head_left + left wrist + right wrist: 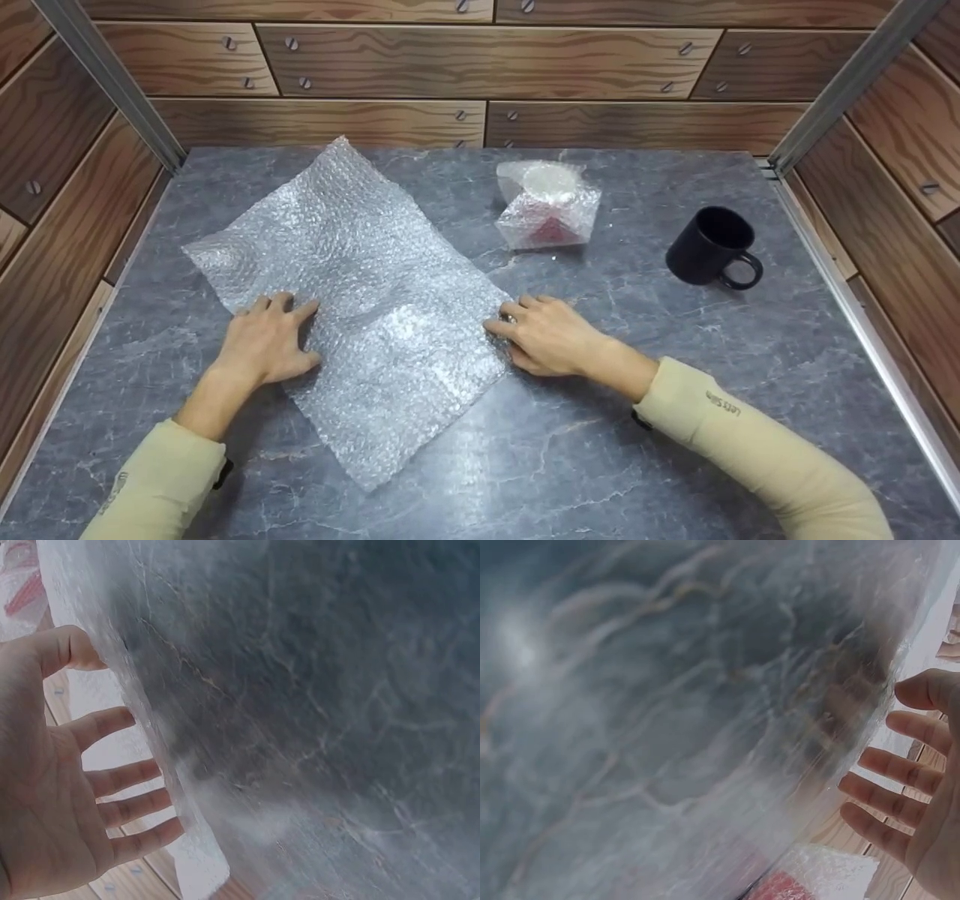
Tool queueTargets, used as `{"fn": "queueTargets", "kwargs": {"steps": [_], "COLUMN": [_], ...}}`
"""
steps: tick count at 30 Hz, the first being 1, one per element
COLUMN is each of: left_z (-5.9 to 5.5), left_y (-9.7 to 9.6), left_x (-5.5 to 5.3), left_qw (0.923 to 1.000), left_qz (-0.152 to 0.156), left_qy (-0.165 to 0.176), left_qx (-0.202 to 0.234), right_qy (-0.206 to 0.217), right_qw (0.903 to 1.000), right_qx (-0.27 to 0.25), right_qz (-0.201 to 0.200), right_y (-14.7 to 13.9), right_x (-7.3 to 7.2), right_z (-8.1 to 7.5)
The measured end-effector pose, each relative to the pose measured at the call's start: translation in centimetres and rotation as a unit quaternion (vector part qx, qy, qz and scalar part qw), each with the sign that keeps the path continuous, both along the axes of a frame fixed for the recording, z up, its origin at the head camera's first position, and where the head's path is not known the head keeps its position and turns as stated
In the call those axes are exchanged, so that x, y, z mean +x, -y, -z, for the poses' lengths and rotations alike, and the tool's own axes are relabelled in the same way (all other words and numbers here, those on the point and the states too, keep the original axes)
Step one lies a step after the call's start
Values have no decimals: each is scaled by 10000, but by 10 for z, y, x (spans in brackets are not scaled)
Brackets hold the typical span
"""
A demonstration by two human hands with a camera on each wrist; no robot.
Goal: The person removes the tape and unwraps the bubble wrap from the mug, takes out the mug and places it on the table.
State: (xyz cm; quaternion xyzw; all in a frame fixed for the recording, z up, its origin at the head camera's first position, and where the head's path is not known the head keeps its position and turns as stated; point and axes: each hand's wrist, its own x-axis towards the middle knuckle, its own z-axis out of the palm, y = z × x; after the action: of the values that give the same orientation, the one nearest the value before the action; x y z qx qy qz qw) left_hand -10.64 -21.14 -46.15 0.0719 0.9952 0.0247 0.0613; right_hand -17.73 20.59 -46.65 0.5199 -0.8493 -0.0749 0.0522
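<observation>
A large sheet of bubble wrap (375,285) lies slantwise across the left and middle of the table, one corner toward me. My left hand (266,337) rests on its left edge with the fingers spread. On the right edge, near a corner, my right hand (551,336) touches the sheet with its fingertips. The left wrist view shows the left fingers (127,778) straight and apart along the sheet's edge. In the right wrist view the right fingers (889,802) are likewise extended, with nothing gripped between them.
Behind the right hand stands a bubble-wrapped item (551,206) with a pale round top and red showing through. A black mug (712,247) stands upright at the right, handle toward the front right. Wood-patterned walls (480,64) and metal rails (855,90) bound the grey marbled table (637,465).
</observation>
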Motion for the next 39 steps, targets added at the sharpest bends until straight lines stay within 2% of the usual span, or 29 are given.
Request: {"fn": "queueTargets", "kwargs": {"steps": [13,21,24,30,36,39], "left_z": [-4,-8,-8,-10,-10,-9], "left_y": [4,-2,-7,-17,-34,-42], "left_x": [-8,-9,-8,-1,6,9], "left_qw": [10000,9999,9999,9985,9968,9945], "left_qz": [-54,-55,-42,-3,66,141], "left_qy": [68,88,-51,-534,-779,-1021], "left_qx": [29,13,82,128,182,198], "right_qy": [96,96,158,170,127,171], "right_qw": [9999,9998,9996,9996,9998,9998], "right_qx": [126,176,209,216,150,123], "right_qz": [-30,64,116,106,37,36], "right_y": [12,22,24,29,35,39], "right_x": [10,15,16,17,19,20], "right_z": [-4,-6,-6,-4,-3,-3]}}
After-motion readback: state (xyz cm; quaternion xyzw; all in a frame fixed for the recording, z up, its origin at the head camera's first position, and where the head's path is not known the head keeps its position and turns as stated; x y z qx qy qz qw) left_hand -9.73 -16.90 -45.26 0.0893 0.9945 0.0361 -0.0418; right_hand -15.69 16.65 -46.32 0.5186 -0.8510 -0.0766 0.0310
